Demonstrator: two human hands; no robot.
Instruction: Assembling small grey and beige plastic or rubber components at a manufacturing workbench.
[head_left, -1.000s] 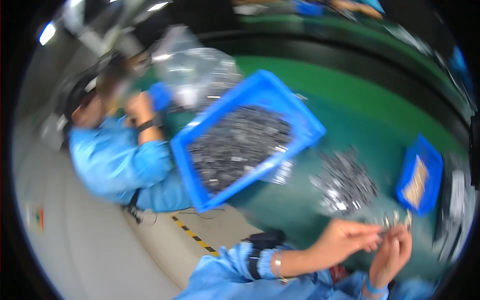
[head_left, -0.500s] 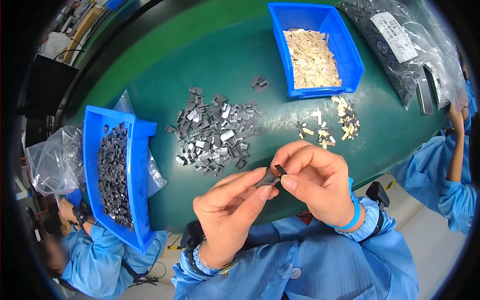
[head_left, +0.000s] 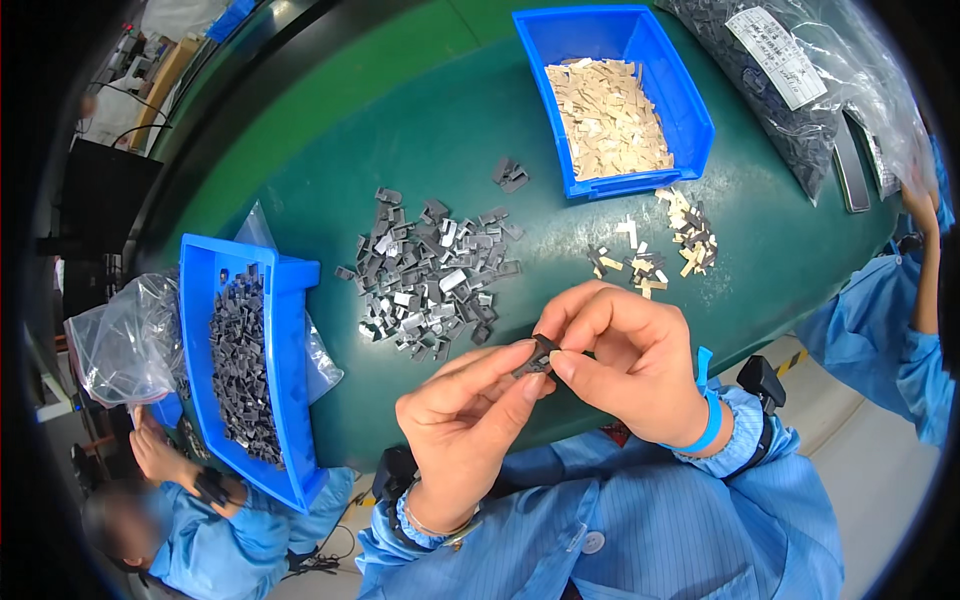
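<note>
In front of my body, my left hand (head_left: 465,405) pinches a small dark grey plastic part (head_left: 534,362) between thumb and fingertips. My right hand (head_left: 635,365) has its thumb and forefinger closed at the part's right end, on a small black strip (head_left: 545,345) lying against it. Fingertips partly cover both pieces. Beyond my hands a loose pile of similar grey parts (head_left: 430,275) is spread on the green table. To its right lie small beige-backed strips (head_left: 692,237), some showing black sides.
A blue bin (head_left: 695,125) of beige pieces stands far right, and another blue bin (head_left: 297,390) of dark parts at left. Clear bags (head_left: 120,340) lie beyond it. A large bag of dark parts (head_left: 770,100) and a phone-like object (head_left: 850,170) are at far right. Co-workers sit on both sides.
The black strip stood up from the part in my right fingers; now it lies lower against it. The view has shifted slightly. The left co-worker's hand has moved up.
</note>
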